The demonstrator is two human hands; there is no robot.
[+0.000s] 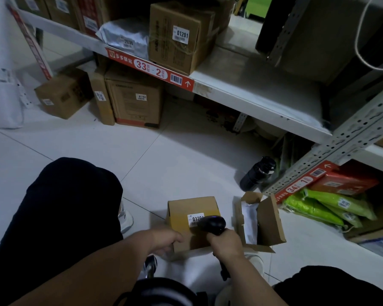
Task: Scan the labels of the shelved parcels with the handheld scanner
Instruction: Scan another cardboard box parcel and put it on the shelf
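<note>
A small brown parcel (186, 212) sits on the floor in front of me, with a white label (194, 218) reading 01204 on its near face. My right hand (227, 242) is closed around the handle of a black handheld scanner (212, 224), whose head points at that label from a few centimetres away. My left hand (164, 240) rests against the parcel's lower left side, fingers curled on it. More labelled parcels stand on the shelf: a brown box marked 01201 (179, 36) and a silver bag (126, 38).
An open empty carton (268, 219) lies right of the parcel. A black bottle (258, 174) stands by the shelf post (341, 138). Boxes (133, 96) sit under the shelf at left, green bags (325, 206) at right. My knees frame the floor.
</note>
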